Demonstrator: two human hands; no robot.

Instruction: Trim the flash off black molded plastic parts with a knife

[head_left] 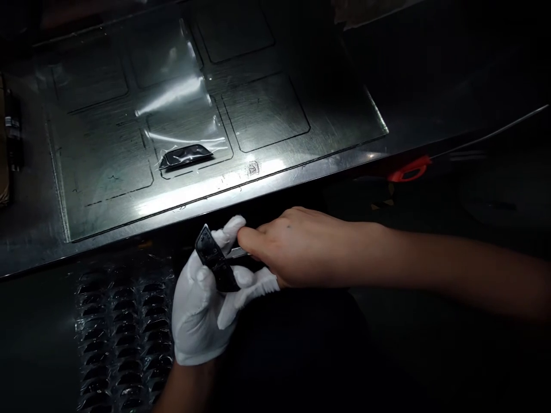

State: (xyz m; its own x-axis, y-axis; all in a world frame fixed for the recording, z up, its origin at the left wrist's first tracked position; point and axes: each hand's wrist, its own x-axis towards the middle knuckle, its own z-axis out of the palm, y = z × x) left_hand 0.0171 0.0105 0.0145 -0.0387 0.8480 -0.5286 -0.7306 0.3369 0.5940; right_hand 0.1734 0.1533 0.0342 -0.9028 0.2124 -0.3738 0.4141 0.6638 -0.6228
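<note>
My left hand, in a white glove, grips a small black plastic part with slanted ends, its ribbed inner face towards me. Close against it, my bare right hand is closed in a pinch on a thin metal blade-like tool, whose tip points at the part's edge. White ribbed fabric shows beneath the right hand; I cannot tell which hand it covers. Whether the blade touches the part is unclear. On the worktop ahead lies a similar black part in clear film.
A clear sheet with black outlined rectangles covers the metal worktop. Below left stands a clear blister tray with rows of dark curved parts. A red-handled tool with a long thin rod is at right. A dark marker-like object lies far left.
</note>
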